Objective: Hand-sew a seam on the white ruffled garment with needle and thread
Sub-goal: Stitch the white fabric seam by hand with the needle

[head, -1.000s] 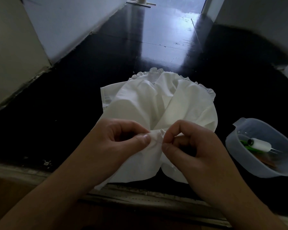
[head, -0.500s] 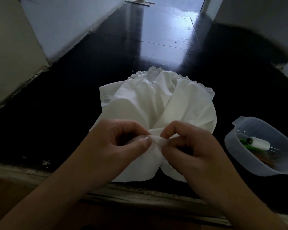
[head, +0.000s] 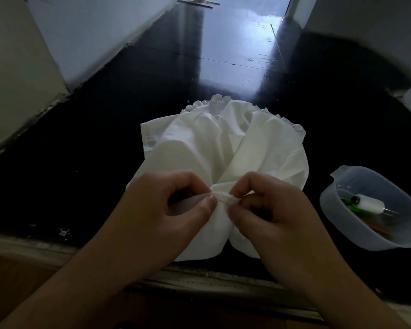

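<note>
Two hands (head: 166,210) (head: 278,210); one white garment (head: 223,148); one plastic tub (head: 337,224); one thread spool (head: 368,204); possibly one green item (head: 347,201)

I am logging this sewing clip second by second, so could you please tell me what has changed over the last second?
Little has changed. The right hand and the left hand have drawn slightly closer, bunching the fold of the white garment pinched between their fingertips. Both hands keep their grip; no needle or thread is visible. The tub with the spool stays at the right, untouched.
</note>
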Available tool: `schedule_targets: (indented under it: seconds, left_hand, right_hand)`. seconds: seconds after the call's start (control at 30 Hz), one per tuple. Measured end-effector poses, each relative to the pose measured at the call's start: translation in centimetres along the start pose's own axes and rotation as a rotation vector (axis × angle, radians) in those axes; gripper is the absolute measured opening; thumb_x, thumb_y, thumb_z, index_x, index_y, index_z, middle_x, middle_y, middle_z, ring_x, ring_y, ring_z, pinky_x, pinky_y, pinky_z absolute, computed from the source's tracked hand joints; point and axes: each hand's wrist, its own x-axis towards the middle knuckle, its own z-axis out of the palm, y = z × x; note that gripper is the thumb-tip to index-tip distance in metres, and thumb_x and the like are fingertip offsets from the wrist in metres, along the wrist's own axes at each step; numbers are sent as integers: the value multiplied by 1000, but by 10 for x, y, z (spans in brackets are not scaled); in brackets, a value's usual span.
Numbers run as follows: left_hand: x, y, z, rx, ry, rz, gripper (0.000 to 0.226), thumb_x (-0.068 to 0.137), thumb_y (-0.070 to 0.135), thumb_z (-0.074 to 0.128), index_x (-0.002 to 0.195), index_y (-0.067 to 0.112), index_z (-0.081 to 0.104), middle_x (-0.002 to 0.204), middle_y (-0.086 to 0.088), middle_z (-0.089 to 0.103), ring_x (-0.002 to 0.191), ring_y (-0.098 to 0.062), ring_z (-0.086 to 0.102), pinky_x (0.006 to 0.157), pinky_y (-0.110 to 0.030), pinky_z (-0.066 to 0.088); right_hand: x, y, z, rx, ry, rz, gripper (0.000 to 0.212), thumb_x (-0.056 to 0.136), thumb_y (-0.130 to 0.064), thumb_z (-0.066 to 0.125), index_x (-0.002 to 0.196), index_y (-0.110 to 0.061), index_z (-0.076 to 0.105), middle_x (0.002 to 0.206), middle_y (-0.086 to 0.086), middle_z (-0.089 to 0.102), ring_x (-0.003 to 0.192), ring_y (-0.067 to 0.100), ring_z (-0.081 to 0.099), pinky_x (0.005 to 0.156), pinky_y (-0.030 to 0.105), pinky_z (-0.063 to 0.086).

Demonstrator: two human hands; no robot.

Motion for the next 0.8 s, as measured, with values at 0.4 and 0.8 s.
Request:
schedule_targets:
  seconds: [0.4,0.8]
  left_hand:
    - [1,-3,0,-22,-31,4,10,91,33,72,82,31,77,74,11,74,73,-9,73,62,-14,50]
    - [3,-6,-1,-55,-53,-55,11,89,34,72,79,31,78,74,14,74,74,-3,72,64,-10,47]
  right_hand:
    - [1,2,1,5,-7,7,16,95,-13,67,85,-25,65,49,4,57,42,6,45,47,22,35]
    - [7,9,-6,454,-116,115,11,88,11,66,77,8,63,50,6,41,46,13,33,46,22,30]
